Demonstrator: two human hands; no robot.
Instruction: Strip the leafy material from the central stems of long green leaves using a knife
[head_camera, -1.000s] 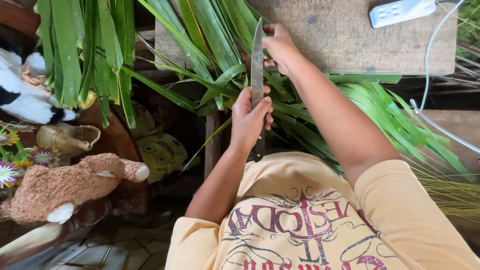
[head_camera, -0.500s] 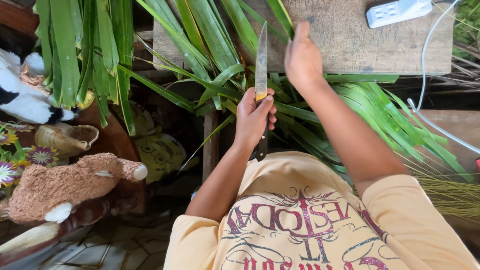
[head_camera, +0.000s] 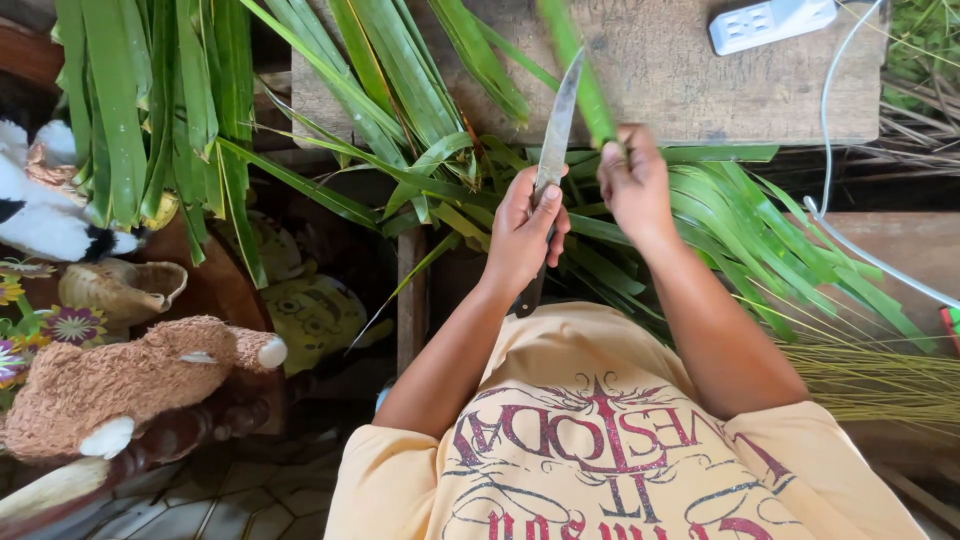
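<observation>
The left hand (head_camera: 522, 238) grips a knife (head_camera: 553, 150), blade pointing away past its fingers. The right hand (head_camera: 634, 185) pinches 1 green leaf strip (head_camera: 582, 75) just beside the blade. By my judgement, stripping is midway: loose leaves (head_camera: 760, 225) lie beyond the fingers, thin ribs (head_camera: 880, 380) piled nearby.

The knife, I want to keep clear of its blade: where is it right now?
Centre of the head view: the knife is gripped in the left hand, blade angled up beside the right hand.
</observation>
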